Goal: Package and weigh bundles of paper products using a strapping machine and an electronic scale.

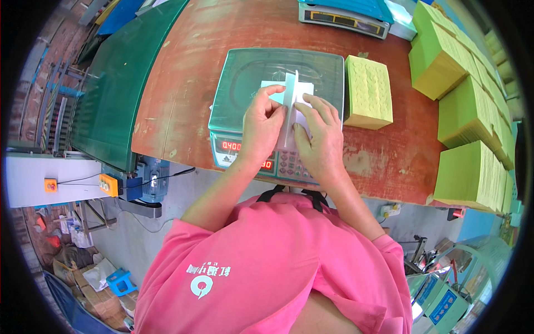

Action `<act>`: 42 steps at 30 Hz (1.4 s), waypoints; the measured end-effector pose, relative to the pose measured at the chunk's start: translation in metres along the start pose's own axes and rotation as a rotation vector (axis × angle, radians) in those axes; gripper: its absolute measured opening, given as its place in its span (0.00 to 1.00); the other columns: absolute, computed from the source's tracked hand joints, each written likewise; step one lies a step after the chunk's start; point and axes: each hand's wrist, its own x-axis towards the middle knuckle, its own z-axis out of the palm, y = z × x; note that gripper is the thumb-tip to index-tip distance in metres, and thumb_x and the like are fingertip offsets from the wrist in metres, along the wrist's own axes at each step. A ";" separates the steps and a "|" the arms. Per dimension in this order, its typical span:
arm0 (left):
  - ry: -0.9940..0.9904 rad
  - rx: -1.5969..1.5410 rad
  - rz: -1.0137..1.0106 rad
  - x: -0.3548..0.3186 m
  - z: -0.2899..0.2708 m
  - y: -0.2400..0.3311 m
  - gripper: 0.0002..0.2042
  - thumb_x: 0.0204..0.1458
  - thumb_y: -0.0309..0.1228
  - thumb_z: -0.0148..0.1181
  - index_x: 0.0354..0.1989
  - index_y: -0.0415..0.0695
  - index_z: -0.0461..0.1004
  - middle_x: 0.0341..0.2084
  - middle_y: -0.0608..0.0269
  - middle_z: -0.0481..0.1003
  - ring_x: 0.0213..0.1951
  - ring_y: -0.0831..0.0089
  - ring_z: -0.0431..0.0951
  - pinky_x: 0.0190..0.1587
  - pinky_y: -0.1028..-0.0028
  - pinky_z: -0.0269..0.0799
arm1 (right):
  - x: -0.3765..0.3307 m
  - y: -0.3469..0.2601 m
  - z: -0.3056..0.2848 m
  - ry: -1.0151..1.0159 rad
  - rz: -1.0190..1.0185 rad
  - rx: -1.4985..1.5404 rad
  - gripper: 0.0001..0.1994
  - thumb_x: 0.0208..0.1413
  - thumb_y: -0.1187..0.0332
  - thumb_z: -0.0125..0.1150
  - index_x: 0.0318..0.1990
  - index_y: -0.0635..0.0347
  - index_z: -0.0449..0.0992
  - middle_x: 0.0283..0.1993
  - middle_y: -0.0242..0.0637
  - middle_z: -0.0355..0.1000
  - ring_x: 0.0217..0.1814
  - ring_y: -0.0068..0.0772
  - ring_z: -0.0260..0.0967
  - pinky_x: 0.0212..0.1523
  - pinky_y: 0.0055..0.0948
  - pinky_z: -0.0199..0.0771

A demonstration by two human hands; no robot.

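White sheets (290, 92): upright over the scale (239, 83), twelve o'clock from the pink shirt (267, 245).
Left hand (261, 119): fingertips grasping their nine-o'clock face.
Right hand (324, 131): grasping the three-o'clock face; best press evenly, edges flush.
Scale: more white paper (307, 87) beneath could snag them.
Yellow block (368, 92): just beside the scale, three o'clock, limiting room.
Second scale (345, 21): farther on the bench (183, 83), one o'clock.

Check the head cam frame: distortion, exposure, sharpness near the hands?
Head view: black vignette rings the fisheye circle, and the front edge of the table bows; head view: the white piece between the hands looks washed out, with little surface detail; head view: left hand and right hand read fairly crisp, while the lower-left floor clutter looks softer.
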 end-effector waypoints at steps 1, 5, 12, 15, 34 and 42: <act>0.002 -0.001 -0.001 -0.001 0.000 -0.002 0.03 0.55 0.22 0.55 0.36 0.37 0.74 0.23 0.69 0.71 0.26 0.86 0.67 0.29 0.80 0.64 | -0.001 0.000 0.000 -0.003 -0.002 0.000 0.18 0.44 0.78 0.60 0.47 0.63 0.75 0.55 0.44 0.69 0.59 0.49 0.64 0.56 0.43 0.64; -0.033 -0.035 0.002 -0.002 -0.001 -0.003 0.05 0.58 0.26 0.57 0.41 0.39 0.74 0.26 0.73 0.70 0.28 0.87 0.65 0.31 0.83 0.62 | -0.003 0.002 0.001 -0.029 0.031 0.061 0.18 0.45 0.78 0.59 0.48 0.64 0.74 0.51 0.46 0.71 0.57 0.48 0.65 0.56 0.43 0.64; -0.094 -0.133 -0.097 -0.001 -0.005 0.003 0.07 0.58 0.31 0.60 0.40 0.42 0.73 0.28 0.75 0.70 0.30 0.89 0.65 0.34 0.84 0.62 | -0.005 0.000 0.003 -0.036 0.061 0.126 0.20 0.46 0.78 0.57 0.51 0.63 0.72 0.47 0.48 0.73 0.54 0.50 0.67 0.54 0.43 0.66; -0.090 -0.139 -0.098 -0.001 -0.004 0.004 0.07 0.58 0.31 0.61 0.40 0.42 0.73 0.28 0.75 0.71 0.30 0.88 0.66 0.34 0.84 0.63 | -0.006 -0.001 0.001 -0.050 0.098 0.144 0.20 0.47 0.79 0.56 0.51 0.63 0.71 0.47 0.48 0.73 0.54 0.50 0.68 0.53 0.43 0.67; -0.076 -0.025 -0.141 -0.003 -0.006 0.004 0.05 0.57 0.27 0.58 0.37 0.39 0.77 0.28 0.73 0.74 0.32 0.87 0.70 0.36 0.82 0.66 | 0.003 0.008 -0.017 0.127 0.207 0.322 0.16 0.52 0.80 0.57 0.50 0.64 0.72 0.46 0.48 0.73 0.38 0.41 0.74 0.40 0.31 0.75; -0.117 -0.103 -0.151 -0.003 -0.009 0.006 0.06 0.57 0.31 0.61 0.34 0.41 0.76 0.28 0.74 0.73 0.31 0.87 0.68 0.35 0.82 0.64 | 0.008 0.002 -0.001 -0.139 0.345 0.368 0.14 0.54 0.76 0.56 0.48 0.66 0.74 0.42 0.47 0.75 0.31 0.37 0.73 0.35 0.32 0.74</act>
